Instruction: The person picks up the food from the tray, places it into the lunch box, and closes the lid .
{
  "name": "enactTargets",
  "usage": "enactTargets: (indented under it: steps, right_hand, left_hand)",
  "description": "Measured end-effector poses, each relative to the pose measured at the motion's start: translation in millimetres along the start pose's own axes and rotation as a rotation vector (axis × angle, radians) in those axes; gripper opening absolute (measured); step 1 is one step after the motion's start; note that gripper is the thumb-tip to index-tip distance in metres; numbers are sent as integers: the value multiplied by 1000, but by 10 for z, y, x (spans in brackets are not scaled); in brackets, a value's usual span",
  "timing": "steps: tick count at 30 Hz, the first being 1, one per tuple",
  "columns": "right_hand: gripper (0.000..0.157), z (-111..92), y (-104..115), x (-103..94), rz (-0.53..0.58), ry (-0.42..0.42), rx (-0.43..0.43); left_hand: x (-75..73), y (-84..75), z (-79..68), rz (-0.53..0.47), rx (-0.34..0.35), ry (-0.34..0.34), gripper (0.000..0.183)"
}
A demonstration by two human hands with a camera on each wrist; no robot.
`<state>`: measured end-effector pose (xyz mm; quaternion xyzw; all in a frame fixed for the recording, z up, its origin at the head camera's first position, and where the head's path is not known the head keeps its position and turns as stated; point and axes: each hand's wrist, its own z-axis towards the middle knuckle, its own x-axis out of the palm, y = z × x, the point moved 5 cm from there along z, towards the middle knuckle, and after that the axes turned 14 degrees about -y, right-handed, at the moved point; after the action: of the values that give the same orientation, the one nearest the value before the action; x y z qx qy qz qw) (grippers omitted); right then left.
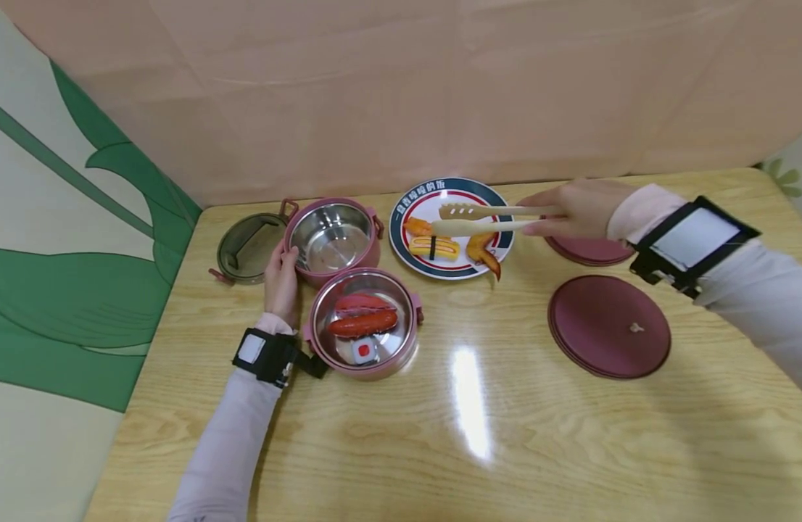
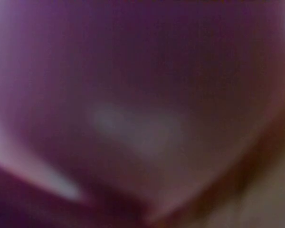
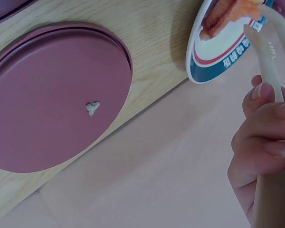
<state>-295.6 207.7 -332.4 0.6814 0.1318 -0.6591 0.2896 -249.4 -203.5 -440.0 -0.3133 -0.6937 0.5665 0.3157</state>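
Note:
My right hand (image 1: 564, 206) grips pale beige tongs (image 1: 482, 228) by the handles, their two arms apart above a white plate (image 1: 453, 268) with a blue rim. On the plate lie a toy chicken wing (image 1: 482, 250), a yellow piece with a black band (image 1: 433, 247) and an orange piece (image 1: 417, 227). The right wrist view shows fingers curled round the tongs (image 3: 268, 71). My left hand (image 1: 281, 283) holds the left side of a pink steel-lined pot (image 1: 332, 235), thumb at its rim. The left wrist view is a blur of pink surface.
A second pink pot (image 1: 365, 373) in front holds a toy sausage (image 1: 363, 323), a reddish piece (image 1: 360, 304) and a white block with a red centre (image 1: 364, 351). A glass lid (image 1: 247, 250) lies behind the left hand. Dark pink round lids (image 1: 610, 326) lie at right.

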Motion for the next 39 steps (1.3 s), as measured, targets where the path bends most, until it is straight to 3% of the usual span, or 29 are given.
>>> enactTargets:
  steps: [6, 13, 21, 33, 39]
  right_hand:
    - [50, 31, 10, -13, -16, -9, -5]
    - [54, 75, 16, 10, -28, 13, 20]
    - [55, 176, 70, 35, -10, 21, -5]
    - [53, 321, 256, 67, -6, 49, -29]
    - [51, 347, 258, 89, -99, 33, -34]
  left_hand:
    - [-4, -7, 7, 76, -4, -9, 46]
    - [-51, -20, 29, 57, 39, -87, 43]
    - [-119, -29, 59, 44, 27, -132, 42]
    - [-346, -74, 130, 114, 72, -176, 42]
    - [-454, -85, 128, 112, 57, -179, 43]
